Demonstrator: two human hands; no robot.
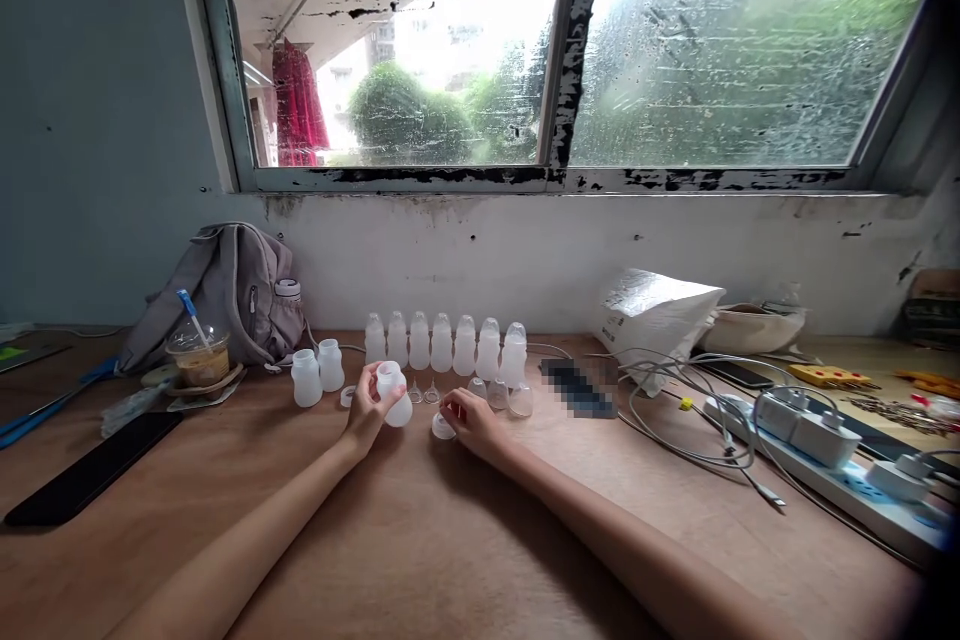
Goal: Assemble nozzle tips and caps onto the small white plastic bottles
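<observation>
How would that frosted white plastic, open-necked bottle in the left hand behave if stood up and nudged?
The frosted white plastic, open-necked bottle is probably light, as the left hand holds it up alone. Its rounded, taller-than-wide body may tip under a push, then roll. The smooth-looking surface could feel slippery.

Probably home workroom: wooden desk (420,540), backpack (236,295), drink cup (201,360), power strip (853,482), weathered window (566,50).

The bottles (397,411) seem made of frosted plastic, smooth and matt. The domed caps (521,402) are of clear, glossy plastic. The tabletop (360,550) looks like smooth wood. The backpack (231,295) is of matt cloth, and the window frame (573,50) has rough, flaking paint.
</observation>
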